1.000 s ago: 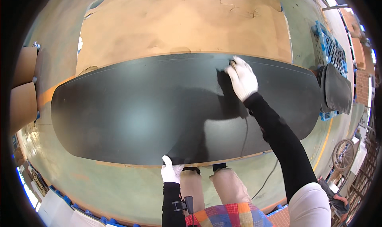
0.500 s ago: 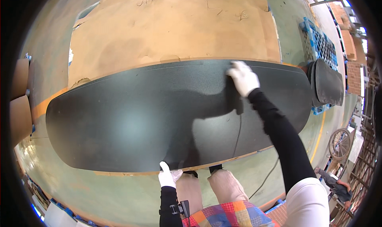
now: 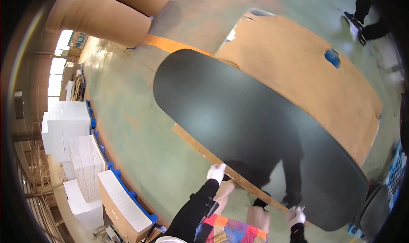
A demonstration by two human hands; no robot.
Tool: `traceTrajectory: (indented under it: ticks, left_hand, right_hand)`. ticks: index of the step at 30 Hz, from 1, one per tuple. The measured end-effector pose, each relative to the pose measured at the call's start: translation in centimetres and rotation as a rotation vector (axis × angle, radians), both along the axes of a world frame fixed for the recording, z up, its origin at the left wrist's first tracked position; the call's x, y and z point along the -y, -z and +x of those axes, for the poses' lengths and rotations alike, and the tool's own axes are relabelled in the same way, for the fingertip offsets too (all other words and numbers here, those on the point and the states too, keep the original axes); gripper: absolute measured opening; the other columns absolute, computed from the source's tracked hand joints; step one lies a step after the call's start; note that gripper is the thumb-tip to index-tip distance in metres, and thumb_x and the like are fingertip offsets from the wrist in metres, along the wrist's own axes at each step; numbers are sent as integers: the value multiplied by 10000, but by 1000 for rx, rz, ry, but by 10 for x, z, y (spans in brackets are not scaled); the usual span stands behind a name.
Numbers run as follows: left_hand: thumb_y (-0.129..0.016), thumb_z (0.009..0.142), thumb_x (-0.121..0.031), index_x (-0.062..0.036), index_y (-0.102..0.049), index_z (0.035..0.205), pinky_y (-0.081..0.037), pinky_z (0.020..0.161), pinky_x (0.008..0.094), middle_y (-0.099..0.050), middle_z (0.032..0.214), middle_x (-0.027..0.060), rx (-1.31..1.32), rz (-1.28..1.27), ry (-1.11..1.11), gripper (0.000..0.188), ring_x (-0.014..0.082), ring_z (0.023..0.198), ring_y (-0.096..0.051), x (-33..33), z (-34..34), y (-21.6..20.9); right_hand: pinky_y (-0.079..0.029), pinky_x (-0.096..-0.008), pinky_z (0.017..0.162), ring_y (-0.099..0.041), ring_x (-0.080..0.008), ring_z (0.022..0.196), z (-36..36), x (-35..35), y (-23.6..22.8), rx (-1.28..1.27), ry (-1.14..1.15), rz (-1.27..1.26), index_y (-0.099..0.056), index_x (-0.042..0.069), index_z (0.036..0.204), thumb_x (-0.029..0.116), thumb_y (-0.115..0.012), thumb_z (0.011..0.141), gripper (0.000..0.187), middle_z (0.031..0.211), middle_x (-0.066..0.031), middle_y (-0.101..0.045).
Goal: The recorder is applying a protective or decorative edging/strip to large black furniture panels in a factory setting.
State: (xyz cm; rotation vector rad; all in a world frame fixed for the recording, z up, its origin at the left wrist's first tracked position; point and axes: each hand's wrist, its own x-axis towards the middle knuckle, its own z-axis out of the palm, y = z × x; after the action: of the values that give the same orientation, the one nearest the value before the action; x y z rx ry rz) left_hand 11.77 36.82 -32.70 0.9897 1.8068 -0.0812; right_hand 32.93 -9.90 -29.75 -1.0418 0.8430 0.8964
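Black board: long and round-ended, lying aslant, its far end at eleven o'clock from the middle of the view and its near end at four; a pale glare shows toward the far end and a dark shadow falls across the nearer part.
Brown strip: showing along the board's edge nearest the person, on the seven-to-five o'clock side.
Left hand: white-gloved, at six o'clock, on that strip at the board's edge; I cannot tell whether the fingers grip it.
Right hand: also white-gloved, between four and five o'clock, at the same edge; the fingers look bent, but whether they close on anything I cannot tell.
Black sleeve: on the left forearm, with a small dark device near the wrist.
Checked cloth: multicoloured, near six o'clock, between the forearms.
Cardboard sheet: large and tan, at two o'clock, along the board's far side, with a blue patch.
Brown rolls: between ten and eleven o'clock.
White boxes: stacked at nine o'clock.
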Motion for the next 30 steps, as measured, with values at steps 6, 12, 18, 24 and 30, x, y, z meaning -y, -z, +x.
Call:
traceTrajectory:
  ticks: [6, 12, 18, 24, 30]
  left_hand:
    - [-712, 808, -407, 98, -469, 1338, -503, 900, 383, -652, 1114, 245, -267, 284, -151, 771, 303, 1047, -639, -151, -45, 7]
    - [-705, 897, -366, -7, -595, 1044, -521, 605, 415, -667, 908, 106, 223, -37, -601, 403, 250, 747, -654, -178, 50, 25]
    - [-660, 939, -313, -34, -624, 983, -560, 609, 417, -708, 916, 110, 313, -174, -587, 285, 279, 772, -707, -186, 32, 11]
    - [-618, 963, -323, -46, -629, 970, -552, 556, 387, -716, 904, 110, 341, -108, -644, 277, 267, 744, -711, -198, 20, 3]
    - [-593, 966, -390, -32, -642, 982, -547, 703, 388, -711, 938, 138, 433, -275, -515, 362, 288, 874, -692, -185, 55, 18]
  right_hand:
    - [-475, -319, 509, -503, -86, 555, -56, -58, 30, -285, 450, -327, -609, 223, 941, 374, -567, 982, 162, 777, 90, -616]
    - [-315, -220, 388, -406, -37, 459, -22, 23, 79, 32, 593, -543, -588, 229, 986, 287, -605, 972, 62, 890, 83, -691]
    - [-488, -273, 629, -526, -51, 634, -19, -4, 58, 36, 613, -573, -596, 184, 981, 253, -600, 973, 70, 923, 51, -684]
    - [-538, -413, 770, -626, -165, 907, -22, -55, 31, -60, 583, -495, -630, 152, 1008, 306, -562, 985, 169, 998, 22, -677]
    - [-510, -463, 763, -629, -207, 967, -22, -8, 37, 18, 620, -384, -590, 175, 1171, 334, -563, 983, 247, 1158, -1, -656]
